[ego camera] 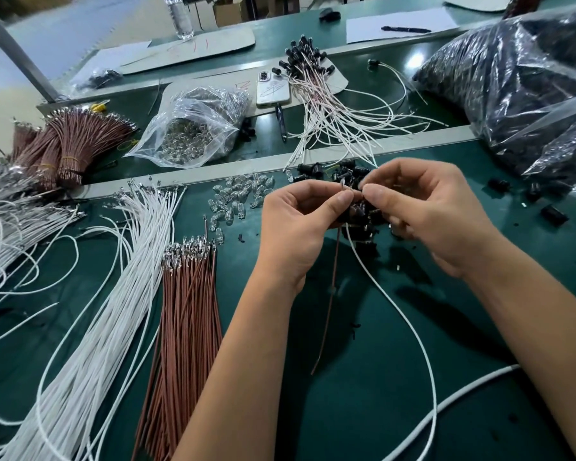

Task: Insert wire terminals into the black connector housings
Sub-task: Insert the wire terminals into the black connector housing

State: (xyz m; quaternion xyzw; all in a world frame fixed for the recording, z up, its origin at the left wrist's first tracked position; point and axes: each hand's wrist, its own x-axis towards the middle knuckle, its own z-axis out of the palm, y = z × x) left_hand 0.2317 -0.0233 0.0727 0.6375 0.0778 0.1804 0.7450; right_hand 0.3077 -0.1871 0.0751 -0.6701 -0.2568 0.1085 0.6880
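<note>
Both hands meet above the green mat, over a pile of loose black connector housings [316, 169]. My left hand [300, 224] grips a black connector housing [356, 212] and pinches near its top. My right hand [423, 211] pinches a wire terminal at the same spot, fingertips touching those of the left. A brown wire [331, 294] and a white wire [409, 331] hang down from the held housing toward me. The terminal tips are hidden between the fingertips.
White wires [113, 294] and brown wires [187, 321] with metal terminals lie fanned at the left. Small clear bulbs [236, 197] sit ahead of them. Finished white-wired assemblies [320, 91], a phone [273, 89], a bag of bulbs [197, 128] and a large bag of black housings [519, 81] lie farther back.
</note>
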